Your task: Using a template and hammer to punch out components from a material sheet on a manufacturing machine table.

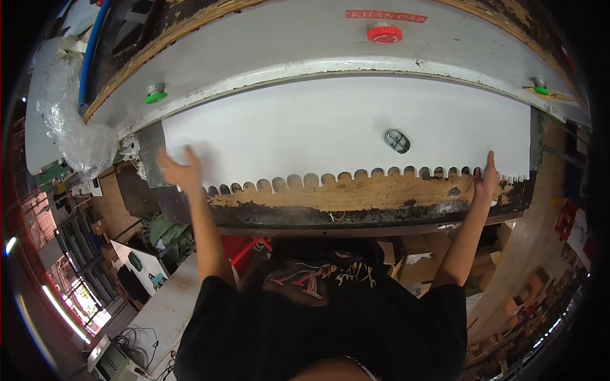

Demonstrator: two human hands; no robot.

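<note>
A wide white sheet (286, 127) lies on the machine's worn wooden bed (343, 198), its front edge cut into a row of rounded notches. My left hand (182, 170) rests at the sheet's left edge, thumb and fingers apart. At the right end of the front edge is my right hand (487, 178), one finger stretched forward over the sheet and the thumb apart from it; its other fingers are partly hidden. Between the hands, nearer the right one, a small oval cutting die (398, 141) with a dark green inside and a crossbar sits on the sheet.
A grey machine beam (267, 47) spans behind the sheet, bearing a red push button (385, 34) and green buttons at left (155, 93) and right (540, 87). Clear plastic wrap (73, 108) hangs at the left. Cardboard boxes (530, 292) lie on the floor at right.
</note>
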